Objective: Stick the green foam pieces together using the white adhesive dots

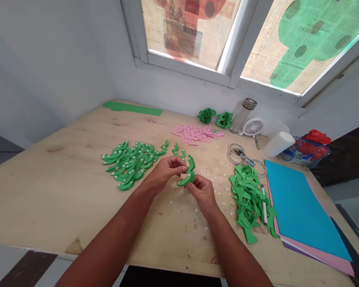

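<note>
My left hand (165,172) pinches a green curved foam-like piece (191,164) with scalloped edges and small white patches. My right hand (202,192) grips the lower end of the same piece, thumb and fingers closed on it. It is held just above the table, tilted; whether it is one layer or several I cannot tell. Left of my hands lies a spread of similar green curved pieces (134,161) with white patches. A few more such pieces (175,149) lie just beyond my fingers.
Pink cutouts (194,133), two green folded shapes (206,115), a glass bottle (241,115) and a small fan (253,126) stand or lie toward the wall. At right are green scraps (247,195), a white pen (263,205), scissors (249,161), tape rings (237,154) and blue sheets (305,207).
</note>
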A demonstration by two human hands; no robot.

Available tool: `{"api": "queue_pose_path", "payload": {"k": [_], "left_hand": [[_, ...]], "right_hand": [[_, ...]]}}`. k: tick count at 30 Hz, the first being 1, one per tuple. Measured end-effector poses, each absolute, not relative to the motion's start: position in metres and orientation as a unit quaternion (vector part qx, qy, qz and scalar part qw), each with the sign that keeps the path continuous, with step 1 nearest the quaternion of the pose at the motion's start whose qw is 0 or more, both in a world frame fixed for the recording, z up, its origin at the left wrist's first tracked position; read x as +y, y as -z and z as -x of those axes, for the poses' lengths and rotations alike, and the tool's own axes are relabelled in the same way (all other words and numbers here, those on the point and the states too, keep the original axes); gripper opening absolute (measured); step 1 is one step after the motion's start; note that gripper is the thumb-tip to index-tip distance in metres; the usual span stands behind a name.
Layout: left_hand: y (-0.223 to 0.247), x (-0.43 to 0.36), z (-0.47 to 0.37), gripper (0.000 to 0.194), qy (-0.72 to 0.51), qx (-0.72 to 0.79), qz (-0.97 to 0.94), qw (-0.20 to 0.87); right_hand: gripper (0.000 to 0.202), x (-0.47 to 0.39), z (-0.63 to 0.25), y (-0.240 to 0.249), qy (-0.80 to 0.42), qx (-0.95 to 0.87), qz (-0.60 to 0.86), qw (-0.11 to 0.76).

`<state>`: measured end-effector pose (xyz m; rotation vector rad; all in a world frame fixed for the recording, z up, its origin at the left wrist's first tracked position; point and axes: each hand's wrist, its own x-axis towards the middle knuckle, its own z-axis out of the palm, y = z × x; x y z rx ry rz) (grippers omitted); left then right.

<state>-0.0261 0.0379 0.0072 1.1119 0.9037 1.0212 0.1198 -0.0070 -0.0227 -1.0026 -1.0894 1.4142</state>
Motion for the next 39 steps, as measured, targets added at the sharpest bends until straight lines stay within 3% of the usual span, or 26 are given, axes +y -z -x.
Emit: {"api": "queue_pose_path", "payload": {"k": [39], "left_hand": [[-0.0105, 0.0368, 0.0271, 0.02, -0.49, 0.401, -0.487, 0.602]], "right_hand": [[0.019, -0.0065, -0.1203, 0.0221, -0.594, -0.447, 0.419, 0.521]]}}
